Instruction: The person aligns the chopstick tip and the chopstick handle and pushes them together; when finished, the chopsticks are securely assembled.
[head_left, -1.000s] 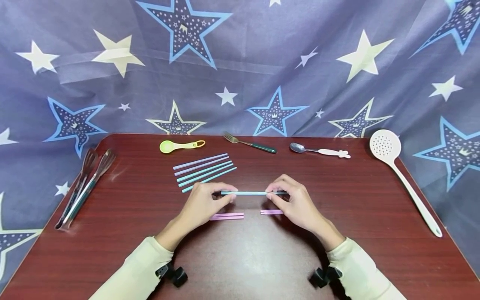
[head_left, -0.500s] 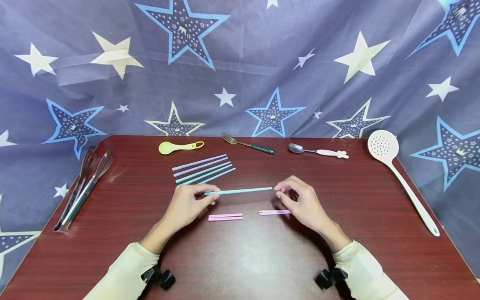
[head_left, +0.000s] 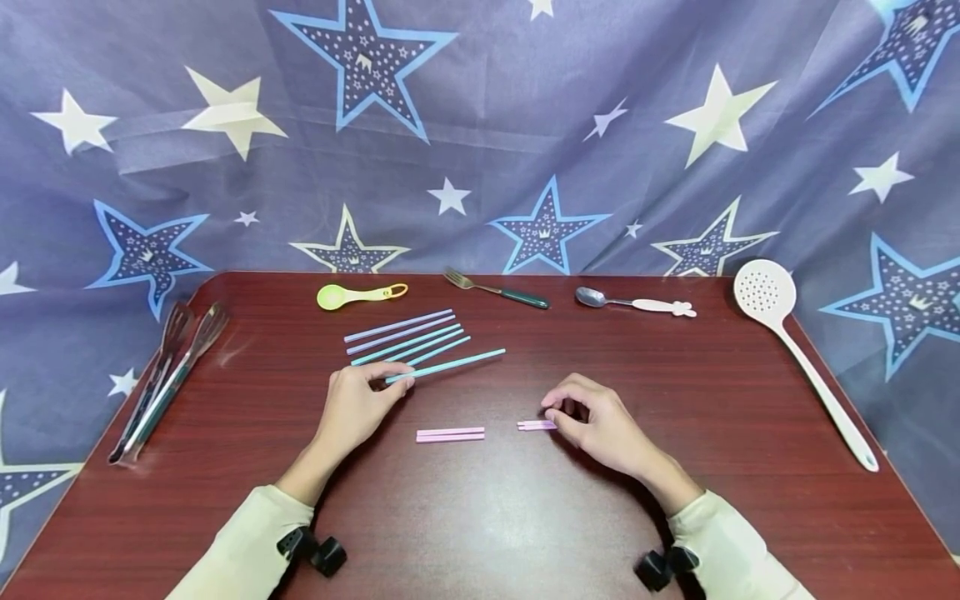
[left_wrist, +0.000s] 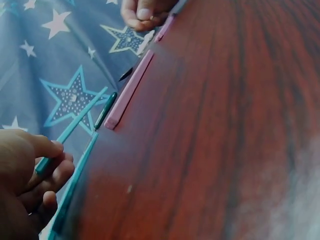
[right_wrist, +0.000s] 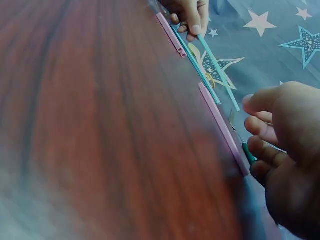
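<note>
My left hand [head_left: 363, 400] pinches a light-blue chopstick [head_left: 461, 362] near its left end, thumb below and fingers above. In the left wrist view the chopstick [left_wrist: 82, 115] slants up, off the table. Just beyond the left hand, several blue and teal chopsticks [head_left: 405, 340] lie side by side, the front ones partly hidden by the fingers. My right hand [head_left: 600, 421] hovers with loosely bent fingers over a short pink pair of sticks [head_left: 534, 426], hiding their right part; nothing shows in its grasp. Another short pink pair [head_left: 450, 435] lies between the hands.
Along the back edge of the brown table [head_left: 487, 525] lie a yellow-green measuring spoon [head_left: 360, 295], a fork [head_left: 498, 289] and a spoon [head_left: 633, 302]. Metal tongs [head_left: 168, 383] are at left, a white skimmer [head_left: 798, 358] at right. A star-patterned cloth [head_left: 480, 125] hangs behind.
The right hand has let go of the light-blue chopstick and come down nearer the pink pair. The left hand has carried the chopstick left, toward the blue and teal row.
</note>
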